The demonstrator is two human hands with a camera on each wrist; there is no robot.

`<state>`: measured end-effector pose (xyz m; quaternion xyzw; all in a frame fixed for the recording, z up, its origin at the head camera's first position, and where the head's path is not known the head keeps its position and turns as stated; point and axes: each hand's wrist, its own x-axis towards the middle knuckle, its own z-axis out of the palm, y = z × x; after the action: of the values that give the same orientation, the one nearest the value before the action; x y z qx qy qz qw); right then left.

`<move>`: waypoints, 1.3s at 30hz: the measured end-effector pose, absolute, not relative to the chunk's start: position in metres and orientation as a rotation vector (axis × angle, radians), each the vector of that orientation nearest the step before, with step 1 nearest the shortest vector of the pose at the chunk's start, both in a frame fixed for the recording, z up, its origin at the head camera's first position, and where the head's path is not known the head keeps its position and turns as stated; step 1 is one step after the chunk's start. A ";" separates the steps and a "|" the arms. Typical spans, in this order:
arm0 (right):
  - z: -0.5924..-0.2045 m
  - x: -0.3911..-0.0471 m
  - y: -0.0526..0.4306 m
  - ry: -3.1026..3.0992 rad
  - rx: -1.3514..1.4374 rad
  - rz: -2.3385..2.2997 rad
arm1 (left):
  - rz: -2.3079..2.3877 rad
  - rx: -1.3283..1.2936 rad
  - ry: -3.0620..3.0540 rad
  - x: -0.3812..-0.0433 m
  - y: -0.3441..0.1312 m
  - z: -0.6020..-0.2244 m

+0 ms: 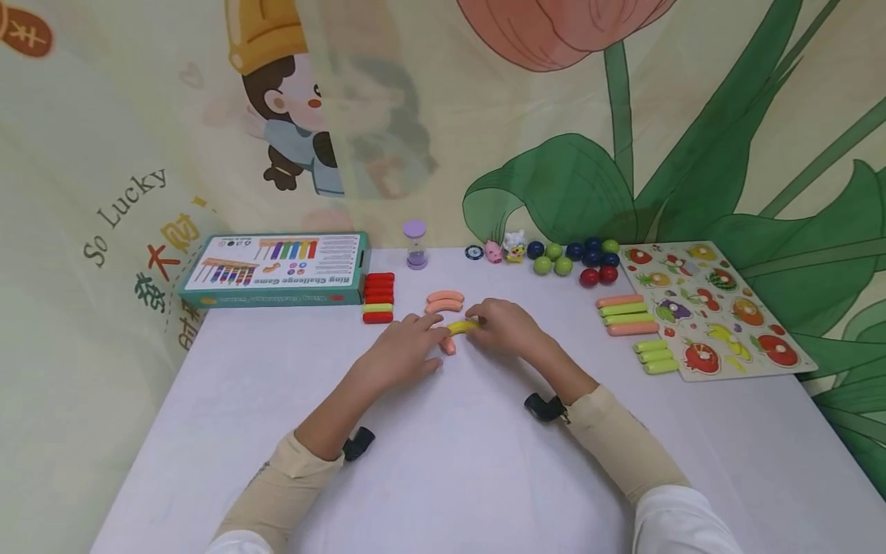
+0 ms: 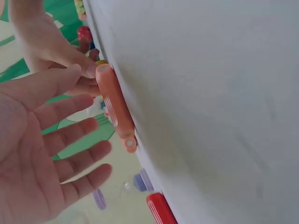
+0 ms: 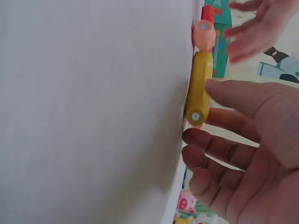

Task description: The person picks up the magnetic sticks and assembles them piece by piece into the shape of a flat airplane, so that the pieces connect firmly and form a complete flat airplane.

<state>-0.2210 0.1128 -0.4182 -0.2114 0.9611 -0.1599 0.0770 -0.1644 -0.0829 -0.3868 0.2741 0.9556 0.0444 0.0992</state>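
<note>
A short, ribbed, curved yellow stick (image 1: 462, 327) lies at the middle of the table. My right hand (image 1: 507, 329) pinches it at its right end between thumb and forefinger; the other fingers are bent beside it in the right wrist view. Close to the stick's left end, my left hand (image 1: 404, 350) has its fingers spread, with nothing in its palm in the left wrist view. An orange curved stick (image 2: 113, 98) lies just past those fingers, partly hidden by the left hand in the head view. Two more orange curved sticks (image 1: 444, 306) lie behind the yellow one.
Red sticks and a lime one (image 1: 378, 298) sit beside a game box (image 1: 277, 269). Along the back stand a purple sand timer (image 1: 416, 250), small figures (image 1: 514, 246) and several coloured balls (image 1: 591, 252). Green and orange sticks (image 1: 628, 315) lie by a fruit puzzle board (image 1: 706, 288).
</note>
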 end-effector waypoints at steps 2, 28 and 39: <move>-0.420 -0.222 0.112 2.868 -0.657 -0.471 | 0.104 0.814 2.830 -0.171 -0.079 -0.390; -0.420 -0.206 0.104 2.790 -0.534 -0.722 | 0.368 0.441 2.730 -0.162 -0.084 -0.390; -0.425 -0.211 0.105 2.494 -0.719 -1.163 | 0.220 0.750 2.776 -0.140 -0.098 -0.390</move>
<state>-0.2108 0.1048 -0.4255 -0.2500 0.8672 -0.4044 0.1480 -0.1402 -0.0984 -0.3898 0.2580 0.9546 0.0756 0.1285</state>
